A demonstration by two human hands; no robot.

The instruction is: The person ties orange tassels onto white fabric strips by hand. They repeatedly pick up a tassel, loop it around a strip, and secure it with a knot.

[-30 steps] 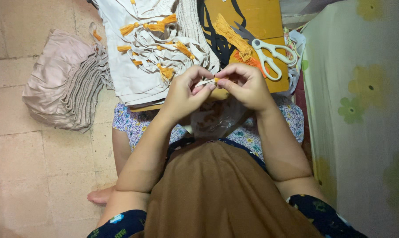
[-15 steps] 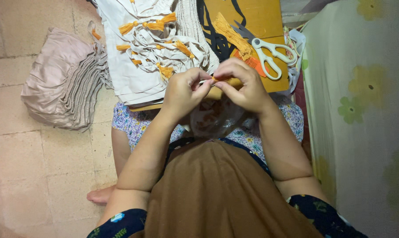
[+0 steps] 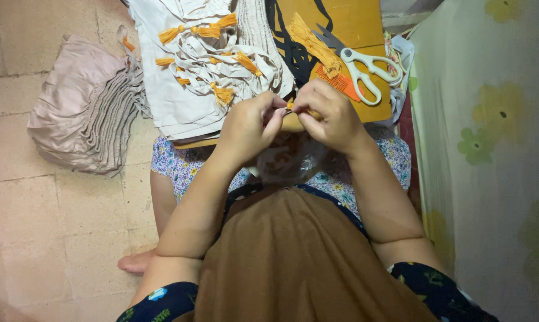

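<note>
Nearest the camera is a brown cloth (image 3: 293, 262) over the person's lap, with both forearms reaching forward from either side of it. Above the cloth the two hands meet, knuckles up. The left hand (image 3: 249, 126) and the right hand (image 3: 332, 116) each pinch, with fingers narrowed, a small orange tassel (image 3: 299, 110) held between them, just in front of the near edge of the wooden board (image 3: 353, 21).

On the board, right of the hands, lies one pair of scissors (image 3: 359, 65) with white handles, beside one orange comb (image 3: 336, 81) and a bundle of orange thread (image 3: 311, 42). Left of the scissors a stack of beige cloth pieces (image 3: 180, 101) carries about six finished orange tassels (image 3: 201, 30). Further left, on the tiled floor (image 3: 43, 226), sits one pile of folded pinkish fabric (image 3: 81, 110).
</note>
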